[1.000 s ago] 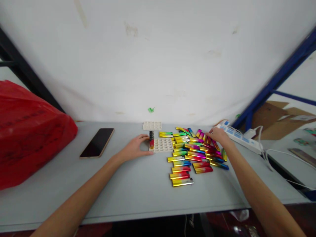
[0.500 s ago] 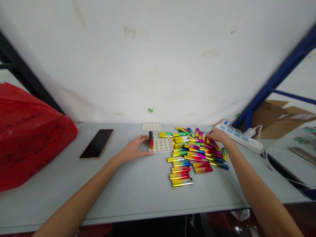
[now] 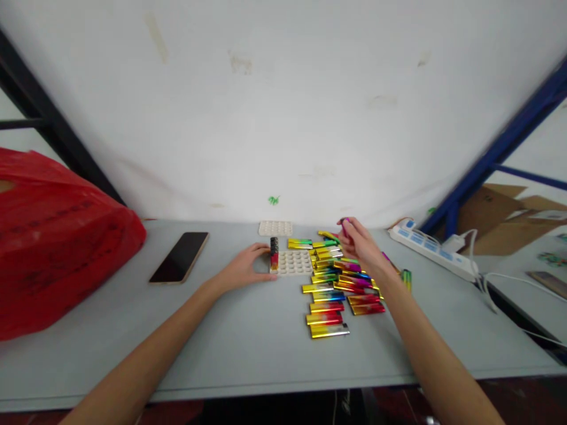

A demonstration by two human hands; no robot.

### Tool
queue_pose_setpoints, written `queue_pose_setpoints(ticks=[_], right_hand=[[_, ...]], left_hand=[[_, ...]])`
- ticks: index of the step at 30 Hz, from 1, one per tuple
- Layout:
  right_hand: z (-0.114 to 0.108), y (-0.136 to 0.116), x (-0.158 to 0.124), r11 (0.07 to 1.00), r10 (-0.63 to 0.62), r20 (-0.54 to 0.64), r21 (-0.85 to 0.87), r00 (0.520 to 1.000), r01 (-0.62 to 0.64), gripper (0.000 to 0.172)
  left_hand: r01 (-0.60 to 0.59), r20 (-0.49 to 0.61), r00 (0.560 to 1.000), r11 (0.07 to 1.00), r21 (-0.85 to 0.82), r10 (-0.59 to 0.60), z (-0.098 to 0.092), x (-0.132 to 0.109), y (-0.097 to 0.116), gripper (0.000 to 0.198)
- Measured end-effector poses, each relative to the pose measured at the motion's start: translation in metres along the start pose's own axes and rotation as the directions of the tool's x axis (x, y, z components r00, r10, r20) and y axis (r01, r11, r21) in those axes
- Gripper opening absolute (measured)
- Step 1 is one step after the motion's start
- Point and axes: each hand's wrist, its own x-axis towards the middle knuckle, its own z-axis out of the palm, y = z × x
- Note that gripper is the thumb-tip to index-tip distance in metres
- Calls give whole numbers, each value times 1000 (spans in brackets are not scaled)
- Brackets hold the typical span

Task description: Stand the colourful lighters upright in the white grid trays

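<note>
My left hand (image 3: pixel 244 267) spans the left end of a white tray with rows of round holes (image 3: pixel 296 263), thumb at the near corner and fingers at the far one. Along that end a row of several lighters (image 3: pixel 274 255) stands upright in the holes, black tops up. My right hand (image 3: pixel 359 241) is raised over the far part of a spread of shiny lighters (image 3: pixel 325 307), its fingers closed round one lighter (image 3: pixel 346 220) that shows purple with a dark end. Most of that held lighter is hidden by my fingers.
A second white tray (image 3: pixel 275 228) lies by the wall. On the left are a phone (image 3: pixel 179 258) and a red plastic bag (image 3: pixel 66 242). A white power strip (image 3: pixel 432 249) with cables lies to the right, near a blue frame post (image 3: pixel 500 147) and a cardboard box (image 3: pixel 500 215).
My right hand has lifted a lighter from the pile's far right and moved left with it. My left hand stays at the tray. The view has shifted slightly.
</note>
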Motion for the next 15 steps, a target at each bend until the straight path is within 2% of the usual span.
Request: queue_pose_setpoints(ticks=[4, 7, 10, 15], right_hand=[[52, 16, -2, 990, -28, 64, -139, 998, 37, 46], [73, 35, -8, 937, -132, 59, -320, 989, 144, 54], [80, 45, -15, 880, -199, 27, -435, 980, 191, 54], [78, 50, -16, 841, -225, -38, -512, 974, 174, 49]], left_hand=[[2, 8, 1000, 1000, -8, -2, 0, 0, 1, 73], [-20, 7, 1000, 1000, -18, 20, 0, 0, 1, 72], [-22, 1, 1000, 1000, -19, 22, 0, 0, 1, 72], [-10, 6, 1000, 1000, -3, 10, 1, 0, 1, 73]])
